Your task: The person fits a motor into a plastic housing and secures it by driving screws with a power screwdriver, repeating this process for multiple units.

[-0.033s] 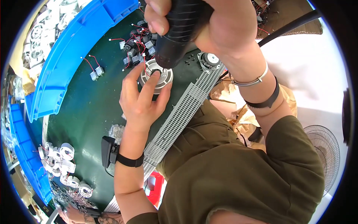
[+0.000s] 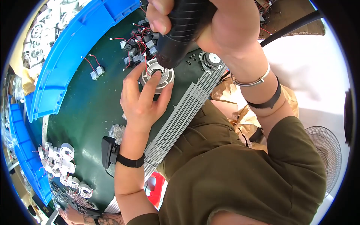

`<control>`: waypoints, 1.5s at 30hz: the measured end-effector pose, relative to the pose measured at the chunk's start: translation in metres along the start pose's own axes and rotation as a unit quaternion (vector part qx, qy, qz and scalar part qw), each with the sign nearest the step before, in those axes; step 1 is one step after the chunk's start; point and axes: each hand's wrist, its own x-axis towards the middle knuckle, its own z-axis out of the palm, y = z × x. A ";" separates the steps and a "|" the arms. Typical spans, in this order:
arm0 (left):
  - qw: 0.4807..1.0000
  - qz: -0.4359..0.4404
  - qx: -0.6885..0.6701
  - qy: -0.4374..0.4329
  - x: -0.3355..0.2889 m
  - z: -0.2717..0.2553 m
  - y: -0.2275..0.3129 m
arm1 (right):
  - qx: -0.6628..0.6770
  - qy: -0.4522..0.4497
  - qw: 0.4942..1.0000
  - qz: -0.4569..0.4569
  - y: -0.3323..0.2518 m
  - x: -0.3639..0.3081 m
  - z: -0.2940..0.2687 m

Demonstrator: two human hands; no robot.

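My left hand point(image 2: 139, 99) is closed around a round white-and-grey housing point(image 2: 168, 78) on the green table. Its index finger presses on a small dark part at the housing's middle. Above them my right hand point(image 2: 234, 32) grips a black ribbed electric screwdriver point(image 2: 179, 35), tilted with its nose down over the housing. The bit is hidden from sight. Just beyond lies a pile of small motors point(image 2: 140, 47) with red wires. Several small dark screws point(image 2: 192, 59) lie right of the housing, beside a round speaker-like part point(image 2: 211, 60).
A blue bin point(image 2: 71, 56) stands at the far left, with white parts point(image 2: 39, 35) behind it. White ring-shaped parts point(image 2: 60, 159) lie at the near left, close to another person's hand point(image 2: 73, 215). A perforated grey strip point(image 2: 187, 107) edges the table. Two motors point(image 2: 97, 73) lie apart.
Almost nothing differs. My right hand and the screwdriver have shifted very slightly; my left hand keeps its place on the housing.
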 end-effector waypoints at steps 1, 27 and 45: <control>1.000 0.003 -0.004 0.000 0.000 0.000 0.000 | -0.015 -0.003 1.000 -0.006 0.002 0.000 0.000; 0.999 -0.013 0.005 -0.040 0.003 -0.003 0.004 | -0.037 0.018 0.999 -0.016 0.019 -0.006 0.013; 0.896 -0.214 0.384 -0.057 0.008 -0.141 -0.069 | -0.197 0.044 0.975 -0.091 0.011 0.039 0.010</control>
